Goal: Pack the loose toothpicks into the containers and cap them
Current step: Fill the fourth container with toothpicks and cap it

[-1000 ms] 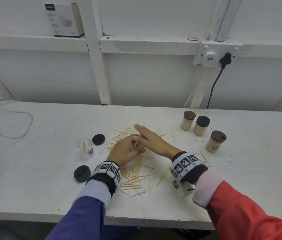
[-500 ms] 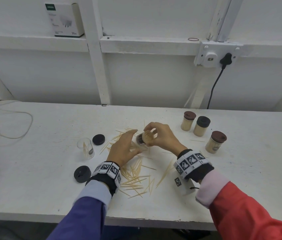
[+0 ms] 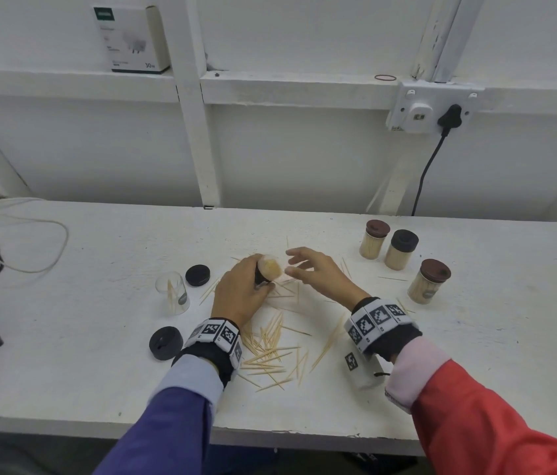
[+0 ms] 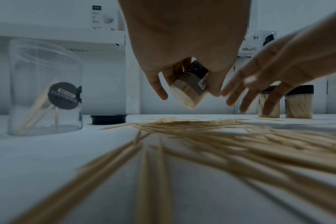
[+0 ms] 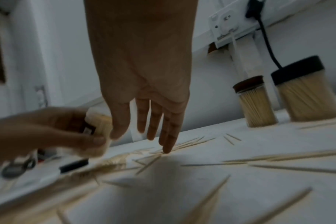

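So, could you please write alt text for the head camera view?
The left hand grips a full clear toothpick container above loose wooden toothpicks on a white table; the open right hand hovers beside it. Three capped full containers stand right.

A plain workbench station in a workshop or test room is indicated. A white painted bench (image 3: 475, 354) is backed by white boarded walls with exposed framing. A surface-mounted socket (image 3: 431, 109) with a black plug is fixed above and beyond the right hand (image 3: 318, 272). A boxed charger (image 3: 131, 37) is shelved beyond the left hand (image 3: 239, 293), with cables (image 3: 23, 241) far to its left.
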`<state>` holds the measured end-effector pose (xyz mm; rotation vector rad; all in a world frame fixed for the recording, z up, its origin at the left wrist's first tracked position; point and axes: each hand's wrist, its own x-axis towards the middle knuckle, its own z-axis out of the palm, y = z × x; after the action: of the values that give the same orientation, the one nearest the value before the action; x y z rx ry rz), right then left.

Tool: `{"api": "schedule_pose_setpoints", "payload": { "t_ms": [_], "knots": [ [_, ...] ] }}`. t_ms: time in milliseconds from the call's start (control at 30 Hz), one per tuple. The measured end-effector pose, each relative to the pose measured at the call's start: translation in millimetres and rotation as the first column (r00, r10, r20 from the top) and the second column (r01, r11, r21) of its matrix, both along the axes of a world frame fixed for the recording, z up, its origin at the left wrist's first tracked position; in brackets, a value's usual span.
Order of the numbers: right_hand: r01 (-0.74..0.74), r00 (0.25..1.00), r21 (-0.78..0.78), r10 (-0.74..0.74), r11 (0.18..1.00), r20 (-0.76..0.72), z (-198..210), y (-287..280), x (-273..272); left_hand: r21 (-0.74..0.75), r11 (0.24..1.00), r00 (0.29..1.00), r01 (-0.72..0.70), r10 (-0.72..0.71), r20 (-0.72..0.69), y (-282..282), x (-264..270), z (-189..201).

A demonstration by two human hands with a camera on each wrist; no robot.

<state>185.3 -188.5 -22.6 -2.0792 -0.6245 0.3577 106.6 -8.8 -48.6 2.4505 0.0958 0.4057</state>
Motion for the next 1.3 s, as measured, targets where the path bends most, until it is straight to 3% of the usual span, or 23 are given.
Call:
{"api": "schedule_pose_setpoints", "payload": {
  "t_ms": [67,133,233,533,667,867,1100,1300],
  "knots": [
    [-0.050,0.997,-0.234,0.063,0.971,0.048,-6.0,-2.4,0.9,-0.013,0.999,0.999,-0.040,0.040,0.002,1.7,0.0,-1.6],
    [-0.159,0.972,-0.456,0.220,0.876,0.083,-14.1,-2.3,-2.8,-0.004,0.999,0.999,-0.044,0.044,-0.001,1.8,0.6,-3.3],
    [-0.221,0.920,-0.604,0.369,0.766,0.131,-23.7,1.0,-10.4,0.025,0.999,0.999,-0.030,0.031,-0.036,1.3,2.2,-4.9],
    [-0.152,0.894,-0.546,0.350,0.824,0.279,-20.4,4.1,-16.0,0.061,0.998,0.997,-0.034,0.038,-0.064,2.2,2.4,-5.9],
    [-0.063,0.866,-0.602,0.343,0.796,0.363,-18.4,0.7,-17.3,0.072,0.997,0.997,-0.032,0.037,-0.075,2.3,2.5,-6.3],
    [-0.083,0.885,-0.661,0.360,0.745,0.294,-19.1,1.3,-20.9,0.095,0.995,0.996,-0.022,0.031,-0.089,3.1,2.2,-7.3],
    [-0.098,0.871,-0.638,0.375,0.764,0.316,-15.7,-3.2,-16.6,0.093,0.995,0.996,-0.026,0.034,-0.088,3.0,1.4,-8.1],
    [-0.020,0.877,-0.646,0.324,0.763,0.355,-16.7,-5.0,-15.4,0.094,0.995,0.996,-0.020,0.028,-0.084,2.2,1.1,-5.7]
  ]
}}
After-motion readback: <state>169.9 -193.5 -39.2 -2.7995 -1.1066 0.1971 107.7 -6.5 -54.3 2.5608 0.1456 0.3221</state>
